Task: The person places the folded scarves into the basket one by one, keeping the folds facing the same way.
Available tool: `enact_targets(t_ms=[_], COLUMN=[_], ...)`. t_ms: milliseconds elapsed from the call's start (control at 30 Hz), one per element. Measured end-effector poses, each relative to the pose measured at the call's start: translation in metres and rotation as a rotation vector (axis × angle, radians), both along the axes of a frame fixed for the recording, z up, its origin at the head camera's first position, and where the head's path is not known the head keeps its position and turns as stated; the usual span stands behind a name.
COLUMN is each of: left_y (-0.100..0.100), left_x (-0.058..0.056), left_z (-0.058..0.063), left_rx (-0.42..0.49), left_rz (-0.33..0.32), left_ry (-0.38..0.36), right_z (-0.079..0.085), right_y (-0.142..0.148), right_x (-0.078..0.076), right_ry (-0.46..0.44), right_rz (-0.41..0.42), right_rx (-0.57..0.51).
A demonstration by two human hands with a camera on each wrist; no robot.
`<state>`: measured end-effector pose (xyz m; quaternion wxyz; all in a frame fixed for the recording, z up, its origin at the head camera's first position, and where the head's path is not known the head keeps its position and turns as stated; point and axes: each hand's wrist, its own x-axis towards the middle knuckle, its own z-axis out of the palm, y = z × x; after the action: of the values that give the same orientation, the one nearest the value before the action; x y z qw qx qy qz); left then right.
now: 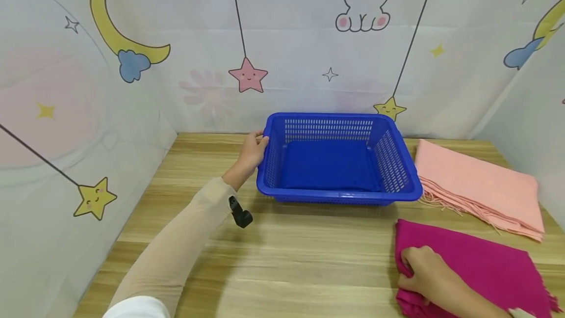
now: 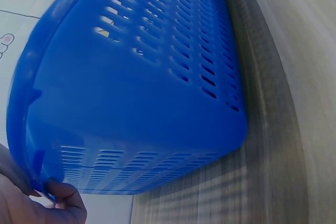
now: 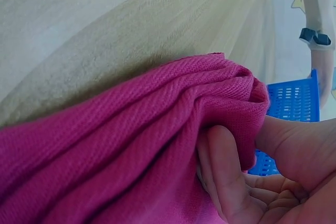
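Note:
A blue plastic basket (image 1: 340,194) with slotted walls stands at the back middle of the table. My left hand (image 1: 253,151) grips its left rim; in the left wrist view the thumb and fingers (image 2: 65,198) pinch the rim at a corner. Flat on the basket's floor lies a folded dark blue cloth (image 1: 326,163). At the front right is a folded magenta scarf (image 1: 476,264) with a fringed end. My right hand (image 1: 425,274) grips its left edge, the layers bunched between thumb and fingers in the right wrist view.
A folded pink scarf (image 1: 481,185) with fringe lies right of the basket, behind the magenta one. The wooden table (image 1: 282,264) meets a patterned cloth backdrop (image 1: 300,38) at the back, with more cloth along both sides.

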<state>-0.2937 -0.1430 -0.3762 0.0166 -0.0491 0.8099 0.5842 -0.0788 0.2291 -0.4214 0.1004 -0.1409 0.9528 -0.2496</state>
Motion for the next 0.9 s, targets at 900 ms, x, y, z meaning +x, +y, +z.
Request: enact_targets(t_ms=[900], left_y=[0.000], left_x=[-0.001], left_z=[0.001], left_rx=[-0.005], left_rz=[-0.016], left_ry=[-0.026], right_z=[-0.002], right_y=[-0.017], right_x=[0.003], right_ry=[0.015], right_rz=[0.149], right_rx=[-0.023])
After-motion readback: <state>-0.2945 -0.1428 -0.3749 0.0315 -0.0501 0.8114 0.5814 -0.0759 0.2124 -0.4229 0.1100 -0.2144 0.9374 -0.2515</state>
